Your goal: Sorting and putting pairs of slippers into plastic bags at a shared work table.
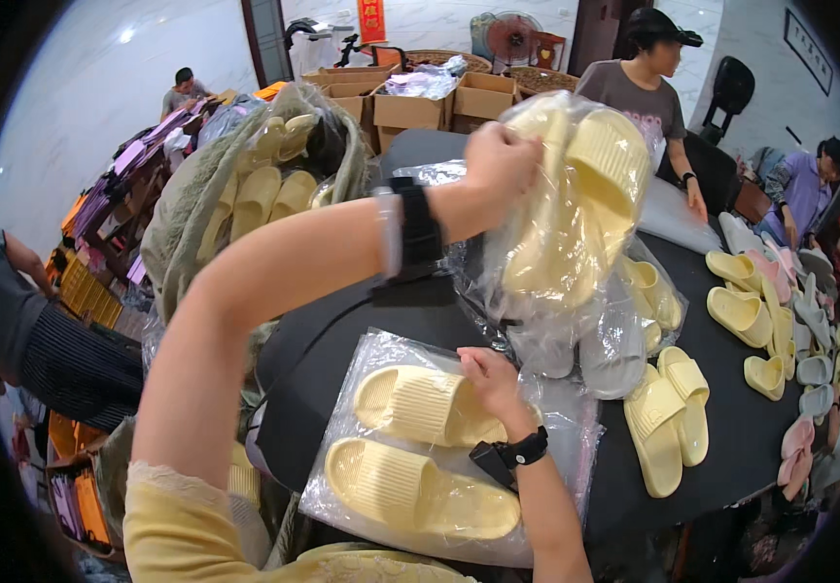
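My left hand [503, 167] is closed on the upper left of a clear plastic bag of pale yellow slippers [605, 180], held up over the black table. Below it, my right hand [496, 384] is curled, its fingertips at the far edge of a clear plastic bag [342, 505] lying flat near me. Inside this bag two yellow slippers [376, 476] lie side by side, one partly behind my right hand. Bagged grey slippers [610, 355] lie under the raised bag. To the right, an unbagged yellow pair [661, 413] rests on the table.
A large green sack [182, 233] of yellow slippers stands at left. Along the right side of the table [731, 428] are loose yellow, grey and pink slippers. Cardboard boxes [408, 112] stand at the back. A person in a black cap [634, 92] is across the table.
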`<state>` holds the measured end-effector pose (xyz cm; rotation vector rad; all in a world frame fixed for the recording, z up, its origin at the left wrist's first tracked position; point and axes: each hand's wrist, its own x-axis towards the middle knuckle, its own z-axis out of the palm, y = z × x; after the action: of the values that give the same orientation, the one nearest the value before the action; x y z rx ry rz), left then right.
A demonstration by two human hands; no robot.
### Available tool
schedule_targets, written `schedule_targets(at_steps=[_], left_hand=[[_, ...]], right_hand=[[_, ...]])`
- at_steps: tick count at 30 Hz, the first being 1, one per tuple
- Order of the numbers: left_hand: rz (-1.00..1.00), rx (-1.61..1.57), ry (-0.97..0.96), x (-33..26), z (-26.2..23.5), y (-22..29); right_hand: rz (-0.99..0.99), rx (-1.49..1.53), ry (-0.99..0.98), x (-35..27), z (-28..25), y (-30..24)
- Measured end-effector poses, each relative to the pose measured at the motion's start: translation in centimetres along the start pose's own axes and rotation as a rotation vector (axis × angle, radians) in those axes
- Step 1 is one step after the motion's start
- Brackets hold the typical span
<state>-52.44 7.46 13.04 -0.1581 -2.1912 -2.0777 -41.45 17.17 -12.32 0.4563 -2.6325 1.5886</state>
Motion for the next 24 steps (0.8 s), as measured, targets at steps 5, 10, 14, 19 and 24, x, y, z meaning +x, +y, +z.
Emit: schedule_targets(at_steps=[5,10,14,19,24], left_hand=[[-0.012,0.422,-0.473,0.4,0.7,-4.3],[-0.151,0.905,-0.863,-2.4,-6.5,2.1],[-0.268,1.140,-0.797,-10.7,-16.0,9.9],[-0.422,1.155,-0.683,-17.9,-24.3,10.1],[-0.415,1.199,-0.600,-23.2,-30.0,10.5]], right_hand=[[-0.017,-0.011,0.057,0.2,0.1,0.5],[-0.020,0.117,0.010,1.4,0.7,3.7],[-0.029,0.136,0.030,1.0,-0.8,1.4],[-0.014,0.054,0.019,0.7,-1.1,1.8],[-0.041,0.054,-0.035,0.4,-1.1,0.8]])
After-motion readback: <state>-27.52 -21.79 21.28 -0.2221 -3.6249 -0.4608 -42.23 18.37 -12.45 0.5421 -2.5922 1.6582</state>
